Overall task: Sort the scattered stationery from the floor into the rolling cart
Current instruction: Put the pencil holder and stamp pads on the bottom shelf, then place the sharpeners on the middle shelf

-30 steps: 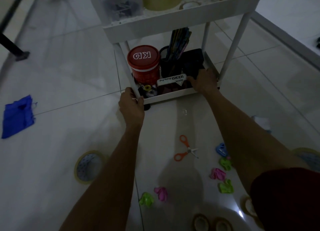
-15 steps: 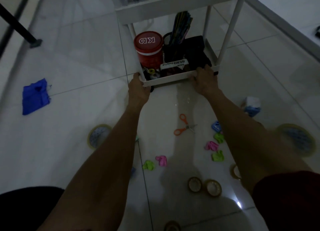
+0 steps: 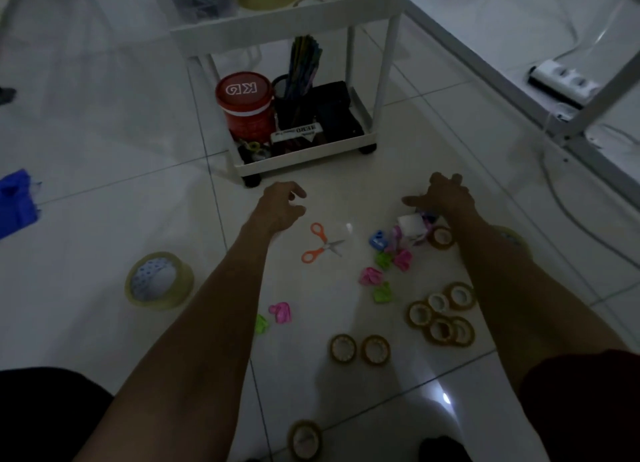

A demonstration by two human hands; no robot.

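scissors (image 3: 322, 244) lie on glossy tile (image 3: 138, 132) between left hand (image 3: 281, 207) and right hand (image 3: 446, 198), both slack.

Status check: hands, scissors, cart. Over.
Left hand open, beside orange scissors. Right hand open, near white box. Cart ahead, nothing blocking.

Tiled floor (image 3: 104, 108): rolling cart (image 3: 304, 153), orange scissors (image 3: 322, 246), big tape roll (image 3: 159, 281), sm. rolls (image 3: 440, 317), clips (image 3: 372, 276), blue cloth (image 3: 15, 201).

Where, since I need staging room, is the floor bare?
Bare: the tiles between the large tape roll and the blue cloth, and the strip between the cart and the scissors. Crowded: right of the scissors, with clips and small tape rolls.
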